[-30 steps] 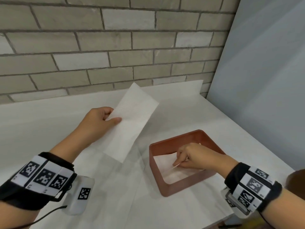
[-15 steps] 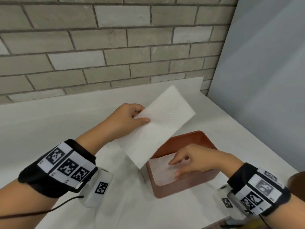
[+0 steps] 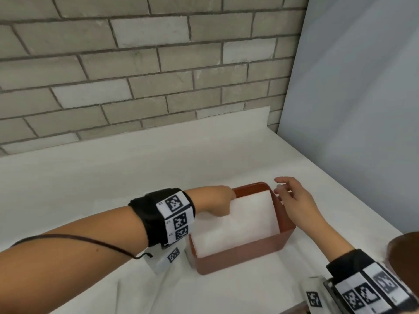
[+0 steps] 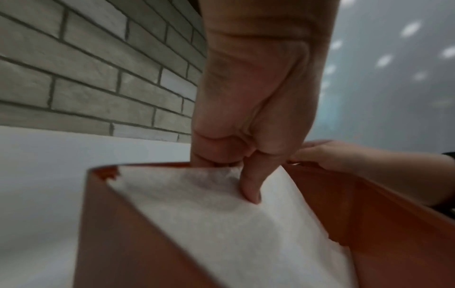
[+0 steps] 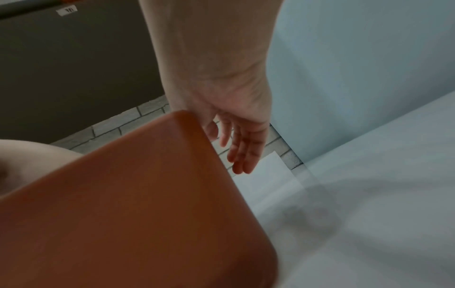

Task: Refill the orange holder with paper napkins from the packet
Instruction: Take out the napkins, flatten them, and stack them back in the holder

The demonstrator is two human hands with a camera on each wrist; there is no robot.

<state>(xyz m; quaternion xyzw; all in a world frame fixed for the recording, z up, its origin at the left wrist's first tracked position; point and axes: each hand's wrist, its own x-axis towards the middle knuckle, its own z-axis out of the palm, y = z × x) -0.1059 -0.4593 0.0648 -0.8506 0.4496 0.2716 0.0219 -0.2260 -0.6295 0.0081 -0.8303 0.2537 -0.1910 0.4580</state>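
Observation:
The orange holder (image 3: 242, 257) stands on the white table, near its right front corner. A white paper napkin (image 3: 240, 223) lies slanted inside it, its far edge raised towards the back wall. My left hand (image 3: 226, 207) reaches into the holder's far left corner. In the left wrist view this left hand (image 4: 236, 175) pinches the napkin (image 4: 234, 224) at its far edge, one finger pressing down on the sheet. My right hand (image 3: 281, 189) hovers open beside the holder's right rim; the right wrist view shows that hand (image 5: 236, 155) with straight fingers just past the holder's outer wall (image 5: 135, 204).
A brick wall (image 3: 136, 75) runs behind the table and a grey-blue panel (image 3: 351, 109) closes off the right side. Thin wrinkled white sheeting (image 3: 226, 291) covers the table in front of the holder. A brown rounded object (image 3: 403, 250) sits at the right edge.
My left hand carried the napkin right and down into the holder. My right hand left the inside of the holder and moved out past its right rim.

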